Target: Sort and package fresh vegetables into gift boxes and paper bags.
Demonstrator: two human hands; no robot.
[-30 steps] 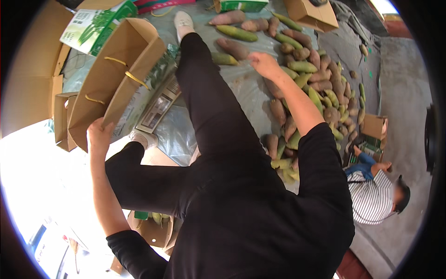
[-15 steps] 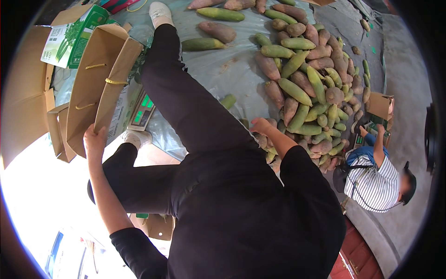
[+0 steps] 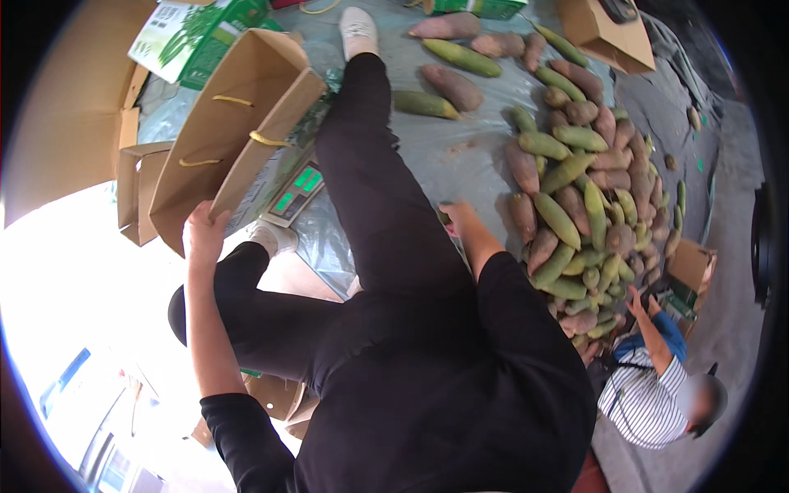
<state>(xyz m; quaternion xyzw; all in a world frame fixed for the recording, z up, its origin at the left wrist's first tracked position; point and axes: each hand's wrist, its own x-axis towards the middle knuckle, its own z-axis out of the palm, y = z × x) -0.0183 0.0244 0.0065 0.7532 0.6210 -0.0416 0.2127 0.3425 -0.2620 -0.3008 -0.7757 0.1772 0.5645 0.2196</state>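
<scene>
My left hand (image 3: 204, 232) is closed on the lower edge of a tall, open cardboard carton (image 3: 215, 135) with yellow rope handles. Beside my right thigh, my right hand (image 3: 462, 222) is closed round a green radish (image 3: 444, 217); only a small dark green end shows, and the rest is hidden by the hand and leg. To the right of that hand spreads a large heap of green radishes (image 3: 557, 220) and pinkish-brown roots (image 3: 523, 167). Against the carton's right side sits a digital scale (image 3: 297, 194) with lit green displays, partly covered by the carton.
Loose radishes and roots (image 3: 462, 57) lie on the plastic sheet (image 3: 485, 127) ahead. A green-and-white printed box (image 3: 197, 37) stands far left, and an open brown box (image 3: 608, 34) at the far right. A person in a striped shirt (image 3: 645, 403) works beyond the heap.
The whole view has shifted, with the scene now further right. My right hand has moved away from the heap's edge, closer to my thigh. My left hand keeps its hold on the carton.
</scene>
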